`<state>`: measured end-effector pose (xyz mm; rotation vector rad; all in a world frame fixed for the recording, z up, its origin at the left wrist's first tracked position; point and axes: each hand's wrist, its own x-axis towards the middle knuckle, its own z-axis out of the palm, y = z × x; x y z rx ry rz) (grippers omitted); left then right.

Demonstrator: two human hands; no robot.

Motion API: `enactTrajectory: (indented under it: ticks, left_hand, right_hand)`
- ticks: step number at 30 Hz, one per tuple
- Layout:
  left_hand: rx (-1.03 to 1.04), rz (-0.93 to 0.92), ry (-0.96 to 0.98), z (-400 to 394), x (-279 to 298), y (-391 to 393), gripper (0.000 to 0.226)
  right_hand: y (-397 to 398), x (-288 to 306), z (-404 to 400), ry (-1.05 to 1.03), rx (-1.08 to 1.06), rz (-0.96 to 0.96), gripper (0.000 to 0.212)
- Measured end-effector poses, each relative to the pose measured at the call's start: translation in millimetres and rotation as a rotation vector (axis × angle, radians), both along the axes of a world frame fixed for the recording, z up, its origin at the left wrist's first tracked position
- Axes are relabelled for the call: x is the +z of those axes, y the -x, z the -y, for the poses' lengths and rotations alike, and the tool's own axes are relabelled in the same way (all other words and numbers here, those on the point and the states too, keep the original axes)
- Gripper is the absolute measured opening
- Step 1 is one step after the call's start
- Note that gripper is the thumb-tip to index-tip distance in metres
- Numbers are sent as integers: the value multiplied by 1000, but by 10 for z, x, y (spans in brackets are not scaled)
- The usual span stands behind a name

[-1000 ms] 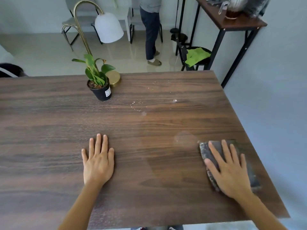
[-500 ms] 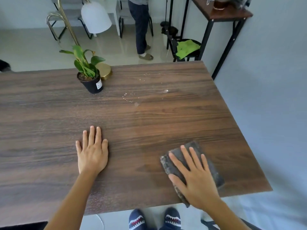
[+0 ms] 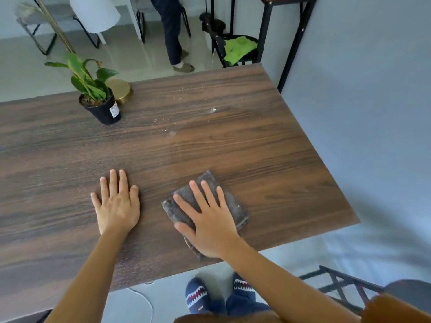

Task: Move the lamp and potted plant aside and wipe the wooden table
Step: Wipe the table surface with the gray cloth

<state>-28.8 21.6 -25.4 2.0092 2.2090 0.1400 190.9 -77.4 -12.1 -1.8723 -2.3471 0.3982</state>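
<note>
Right hand [image 3: 211, 226] lies flat, fingers spread, pressing a folded grey cloth [image 3: 233, 206] onto the wooden table [image 3: 268, 159] near its front edge; it grips nothing, only pins the cloth. Left hand [image 3: 117, 203] rests open and empty, palm down, just beside the cloth. White specks [image 3: 163, 122] lie ahead of the right hand, towards the far edge; the right hand is nearer. Potted plant [image 3: 98, 96] and lamp [image 3: 120, 90] base stand at far left, touching or nearly so.
</note>
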Motion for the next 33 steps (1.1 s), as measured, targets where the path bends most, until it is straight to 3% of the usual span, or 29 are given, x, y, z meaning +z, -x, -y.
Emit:
enactTrajectory:
  ticks: [2,5,7,10,12,14,17,19,23,26,29,33]
  left_hand:
    - [-6,8,1,-6,-8,-4,57]
    - [-10,9,2,-8,-21,-32,58]
    - [-9,16,1,-14,-15,-33,57]
    - [-18,21,-4,-12,-4,-29,57]
    - [-24,25,-1,-6,-1,-31,57]
    - [-30,25,7,5,-3,-11,57]
    - [-47,33,1,2,-40,35,57]
    - [-52,29,-8,-6,-61,47,56]
    - [-50,36,-1,-23,-87,42,56]
    - [-38,29,-4,-40,-85,29,55]
    - [-49,27,-10,-41,-85,27,55]
    - [-54,17,-2,-42,-131,71,56]
  right_hand:
    - [-449,-77,489,-61,-90,9,59]
    - [-1539,-70,844,-23,-440,140,62]
    - [-2064,-13,755,59,-644,175,67]
    - [-2198,24,159,78,-860,137,73]
    - [-1940,23,-272,109,-855,110,70]
    - [-1508,-11,-411,103,-703,87,68]
    - [-980,-41,70,-11,-422,71,65]
    - [-1033,-43,570,-21,-374,78,62]
    - [-1909,-4,1084,39,-667,117,66]
    - [-2416,47,848,68,-783,96,69]
    - [-2514,37,306,113,-858,17,66]
    - [-2168,23,-9,109,-826,113,72]
